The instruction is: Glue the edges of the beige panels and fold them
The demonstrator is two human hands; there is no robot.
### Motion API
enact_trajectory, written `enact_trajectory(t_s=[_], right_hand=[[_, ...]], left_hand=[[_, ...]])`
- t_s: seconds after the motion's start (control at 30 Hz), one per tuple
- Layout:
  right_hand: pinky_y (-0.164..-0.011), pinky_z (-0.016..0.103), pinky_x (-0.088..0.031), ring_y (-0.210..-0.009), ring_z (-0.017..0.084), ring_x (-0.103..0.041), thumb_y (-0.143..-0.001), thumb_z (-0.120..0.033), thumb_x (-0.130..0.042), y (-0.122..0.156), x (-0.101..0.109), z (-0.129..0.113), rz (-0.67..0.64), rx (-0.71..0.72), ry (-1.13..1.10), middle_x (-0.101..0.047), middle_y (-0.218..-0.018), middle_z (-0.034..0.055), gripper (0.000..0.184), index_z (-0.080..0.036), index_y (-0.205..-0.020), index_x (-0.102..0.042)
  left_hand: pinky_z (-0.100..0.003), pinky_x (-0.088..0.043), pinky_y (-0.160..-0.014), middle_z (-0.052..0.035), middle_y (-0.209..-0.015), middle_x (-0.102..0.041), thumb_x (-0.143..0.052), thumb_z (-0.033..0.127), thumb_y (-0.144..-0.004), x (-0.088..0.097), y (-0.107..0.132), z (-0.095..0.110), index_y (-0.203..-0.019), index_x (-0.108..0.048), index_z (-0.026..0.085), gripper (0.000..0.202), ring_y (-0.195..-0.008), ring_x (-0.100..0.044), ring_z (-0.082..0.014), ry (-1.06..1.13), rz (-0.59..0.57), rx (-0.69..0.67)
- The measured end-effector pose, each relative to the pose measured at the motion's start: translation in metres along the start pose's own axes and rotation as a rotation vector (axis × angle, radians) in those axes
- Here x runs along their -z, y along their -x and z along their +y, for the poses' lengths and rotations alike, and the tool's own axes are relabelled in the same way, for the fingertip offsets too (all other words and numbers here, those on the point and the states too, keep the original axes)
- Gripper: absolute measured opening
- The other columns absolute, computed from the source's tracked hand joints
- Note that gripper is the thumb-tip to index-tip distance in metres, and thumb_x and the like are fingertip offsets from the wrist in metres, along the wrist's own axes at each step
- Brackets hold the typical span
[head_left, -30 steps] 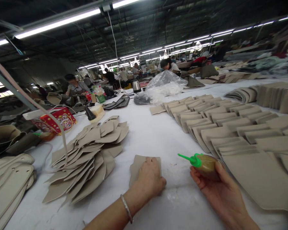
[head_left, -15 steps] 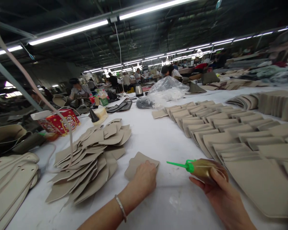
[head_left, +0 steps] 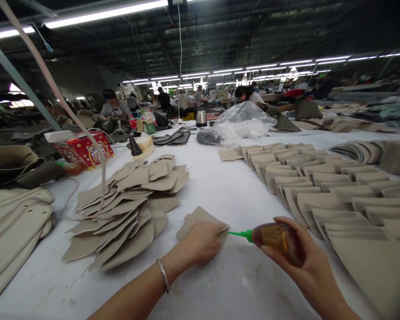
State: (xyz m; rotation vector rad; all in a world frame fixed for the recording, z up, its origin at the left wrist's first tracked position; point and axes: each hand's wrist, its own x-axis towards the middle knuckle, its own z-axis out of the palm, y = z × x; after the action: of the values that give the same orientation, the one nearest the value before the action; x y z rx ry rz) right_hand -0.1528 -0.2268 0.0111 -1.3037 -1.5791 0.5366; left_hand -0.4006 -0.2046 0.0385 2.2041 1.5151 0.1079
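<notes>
My left hand [head_left: 202, 242], with a silver bangle at the wrist, has its fingers closed at the right edge of a flat beige leather-like piece [head_left: 194, 218] lying on the white tabletop. The fingertips are partly hidden. In my right hand [head_left: 305, 258] is a squeeze bottle [head_left: 276, 240] of amber liquid, tipped sideways, with its thin green nozzle [head_left: 242, 234] pointing left. The nozzle's tip is at the piece's right corner, close to my left fingers. Left of that hand lies a loose heap of similar beige pieces [head_left: 133, 209].
Rows of overlapping beige pieces [head_left: 320, 178] cover the right side. Long pale panels with holes [head_left: 16, 240] lie far left. A hose [head_left: 86, 129] hangs down near a red patterned box [head_left: 83, 150]. Farther back are a clear plastic bag [head_left: 245, 122], a kettle [head_left: 201, 118] and people at work.
The bottle has moved left, bringing its nozzle tip to the piece's corner. My left fingers have shifted to the piece's right edge. The camera view has turned slightly.
</notes>
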Motion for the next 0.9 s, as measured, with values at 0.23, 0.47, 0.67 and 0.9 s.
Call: enact_trajectory(t_s=[0.23,0.47,0.67,0.9], right_hand=[[-0.077,0.034,-0.048,-0.083,0.024,-0.064,-0.075,-0.053,-0.076,-0.005,-0.008,-0.006,0.024,0.141,0.135,-0.066,-0.101,0.0024,0.051,-0.03,-0.116,-0.057],[-0.078,0.032,-0.051,-0.091,0.023,-0.066,-0.086,-0.046,-0.068,-0.001,-0.009,-0.009,-0.051,0.28,0.292,-0.065,-0.108,0.0041,0.043,-0.029,-0.122,-0.051],[-0.077,0.032,-0.052,-0.09,0.023,-0.066,-0.089,-0.051,-0.063,-0.004,-0.007,-0.009,-0.024,0.278,0.319,-0.064,-0.107,0.0045,0.041,-0.028,-0.12,-0.049],[-0.076,0.031,-0.052,-0.083,0.021,-0.065,-0.087,-0.052,-0.065,-0.008,-0.007,-0.003,-0.022,0.188,0.256,-0.065,-0.101,0.0016,0.041,-0.03,-0.118,-0.051]], left_hand=[[-0.034,-0.046,-0.091,-0.0024,-0.111,-0.073,-0.046,0.014,-0.082,0.005,0.001,0.002,-0.122,-0.065,0.032,0.047,-0.103,-0.065,-0.0256,0.03,-0.003,0.026],[-0.032,-0.048,-0.081,-0.0062,-0.101,-0.074,-0.045,0.015,-0.081,-0.002,-0.001,0.001,-0.102,-0.066,0.024,0.031,-0.095,-0.067,-0.026,-0.076,0.003,-0.012],[-0.031,-0.047,-0.076,-0.0061,-0.094,-0.073,-0.045,0.017,-0.082,-0.008,-0.003,-0.003,-0.097,-0.063,0.024,0.024,-0.09,-0.068,-0.026,-0.106,0.036,-0.032],[-0.032,-0.047,-0.076,-0.0068,-0.093,-0.073,-0.045,0.017,-0.083,-0.006,-0.002,-0.001,-0.097,-0.063,0.023,0.024,-0.088,-0.067,-0.0263,-0.099,0.037,-0.038]])
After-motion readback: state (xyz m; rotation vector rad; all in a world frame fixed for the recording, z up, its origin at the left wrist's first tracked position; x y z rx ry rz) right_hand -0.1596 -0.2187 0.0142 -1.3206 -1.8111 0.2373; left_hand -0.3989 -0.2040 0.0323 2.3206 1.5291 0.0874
